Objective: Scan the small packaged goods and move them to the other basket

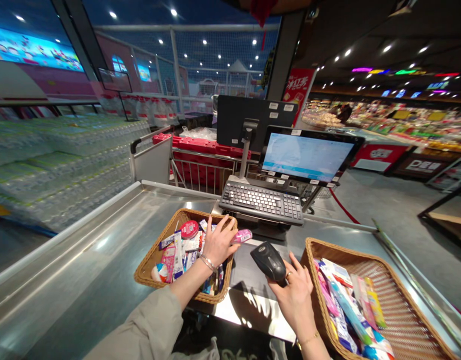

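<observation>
At a supermarket checkout, shrink-wrapped stacks of water bottles [58, 165] rose left of the steel counter [84, 240], while shelves [403, 120] ran along the right behind a red rope [343, 206]. A red banner [298, 90] bore large characters, too blurred to read, and the labels on the goods were too small to make out. A lit screen [305, 155] stood beyond a black keyboard [261, 202]. Two wicker baskets sat on the counter, just either side of the keyboard's front. The left basket [151, 265] held mixed small packets and a red round tin [189, 229]; the right basket [406, 295] held long pink and blue packets [346, 310]. Above the left basket, the left hand [219, 242] pinched a pink tube [241, 236] at its fingertips. The right hand [296, 300], between the baskets, closed around a black handheld scanner [268, 261], whose head pointed up and left, toward the tube, well short of touching it.
</observation>
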Available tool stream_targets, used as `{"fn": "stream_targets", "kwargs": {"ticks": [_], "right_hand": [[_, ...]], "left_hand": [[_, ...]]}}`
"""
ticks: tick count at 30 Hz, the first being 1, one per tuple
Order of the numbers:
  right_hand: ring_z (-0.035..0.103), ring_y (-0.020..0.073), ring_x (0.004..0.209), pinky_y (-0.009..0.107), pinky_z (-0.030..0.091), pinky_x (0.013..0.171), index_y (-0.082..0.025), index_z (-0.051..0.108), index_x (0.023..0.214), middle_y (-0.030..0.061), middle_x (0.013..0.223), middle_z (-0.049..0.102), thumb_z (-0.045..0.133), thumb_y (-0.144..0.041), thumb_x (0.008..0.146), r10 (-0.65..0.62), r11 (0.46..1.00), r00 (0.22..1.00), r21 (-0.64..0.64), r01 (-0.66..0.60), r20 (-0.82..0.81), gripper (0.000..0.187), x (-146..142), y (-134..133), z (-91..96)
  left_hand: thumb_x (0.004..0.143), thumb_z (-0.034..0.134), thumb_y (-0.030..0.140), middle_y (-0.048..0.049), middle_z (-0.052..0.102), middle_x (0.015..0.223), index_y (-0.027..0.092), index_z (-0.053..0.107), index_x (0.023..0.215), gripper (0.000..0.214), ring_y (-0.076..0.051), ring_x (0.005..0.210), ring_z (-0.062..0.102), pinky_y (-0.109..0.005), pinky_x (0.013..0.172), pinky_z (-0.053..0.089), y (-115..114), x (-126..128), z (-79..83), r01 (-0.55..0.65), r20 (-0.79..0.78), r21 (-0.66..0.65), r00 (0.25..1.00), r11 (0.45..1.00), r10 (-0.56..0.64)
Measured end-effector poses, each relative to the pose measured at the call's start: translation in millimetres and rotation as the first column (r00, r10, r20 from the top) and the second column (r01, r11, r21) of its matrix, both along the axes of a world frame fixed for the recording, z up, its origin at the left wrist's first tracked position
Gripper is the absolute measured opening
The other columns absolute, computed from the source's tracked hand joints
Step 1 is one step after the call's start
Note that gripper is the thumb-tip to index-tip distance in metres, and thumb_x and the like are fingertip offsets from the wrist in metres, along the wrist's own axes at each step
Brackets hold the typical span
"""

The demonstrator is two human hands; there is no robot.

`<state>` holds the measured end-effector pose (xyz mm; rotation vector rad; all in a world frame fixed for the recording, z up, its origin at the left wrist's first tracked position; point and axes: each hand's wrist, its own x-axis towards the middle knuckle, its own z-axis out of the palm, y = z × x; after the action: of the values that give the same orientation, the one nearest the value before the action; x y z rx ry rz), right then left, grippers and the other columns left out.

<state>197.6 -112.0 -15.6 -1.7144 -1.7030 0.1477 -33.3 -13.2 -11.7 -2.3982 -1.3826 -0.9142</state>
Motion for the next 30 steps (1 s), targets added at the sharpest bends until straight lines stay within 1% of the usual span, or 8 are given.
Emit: {"fn": "stream_targets", "kwargs": {"ticks": [12, 20, 26, 30], "right_hand": [[0.044, 0.0336, 0.134, 0.061, 0.020, 0.113, -0.023, 0.071, 0.095, 0.0100, 0.123, 0.066, 0.063, -0.034, 0.072, 0.008, 1.000, 1.000, -0.002, -0.008, -0.016, 0.027, -0.8, -1.2, 1.2], [0.044, 0.0338, 0.133, 0.061, 0.021, 0.112, -0.022, 0.071, 0.094, 0.0100, 0.123, 0.066, 0.063, -0.033, 0.072, 0.022, 1.000, 0.999, 0.017, -0.021, -0.037, 0.026, -1.3, -2.9, 0.9], [0.044, 0.0339, 0.133, 0.061, 0.020, 0.112, -0.023, 0.071, 0.090, 0.0090, 0.121, 0.068, 0.063, -0.035, 0.072, 0.048, 0.999, 0.996, 0.010, -0.047, -0.071, 0.023, -0.6, -4.1, 2.0], [0.044, 0.0345, 0.133, 0.062, 0.020, 0.112, -0.024, 0.072, 0.094, 0.0082, 0.121, 0.067, 0.063, -0.034, 0.071, 0.039, 0.999, 0.997, 0.001, -0.039, -0.072, 0.026, 0.3, -5.5, 3.9]], "left_hand": [[0.079, 0.072, 0.039, -0.0086, 0.061, 0.134, 0.026, 0.068, 0.111, 0.035, -0.033, 0.133, 0.047, -0.069, 0.116, 0.009, -0.3, -0.9, 0.8, -0.001, -0.011, -0.004, 1.000, 1.000, 0.001], [0.079, 0.072, 0.039, -0.0082, 0.061, 0.134, 0.026, 0.068, 0.111, 0.035, -0.032, 0.133, 0.047, -0.069, 0.116, 0.008, 0.8, 0.6, 1.4, -0.001, -0.016, -0.009, 1.000, 1.000, 0.001], [0.078, 0.073, 0.037, -0.0073, 0.061, 0.135, 0.026, 0.068, 0.110, 0.034, -0.032, 0.133, 0.047, -0.069, 0.116, 0.009, 2.3, 3.4, 3.8, 0.001, -0.014, -0.014, 1.000, 1.000, -0.001], [0.078, 0.072, 0.037, -0.0076, 0.060, 0.136, 0.027, 0.068, 0.111, 0.035, -0.033, 0.134, 0.046, -0.069, 0.116, 0.009, 3.0, 3.9, 3.9, 0.007, -0.018, -0.022, 1.000, 1.000, -0.007]]}}
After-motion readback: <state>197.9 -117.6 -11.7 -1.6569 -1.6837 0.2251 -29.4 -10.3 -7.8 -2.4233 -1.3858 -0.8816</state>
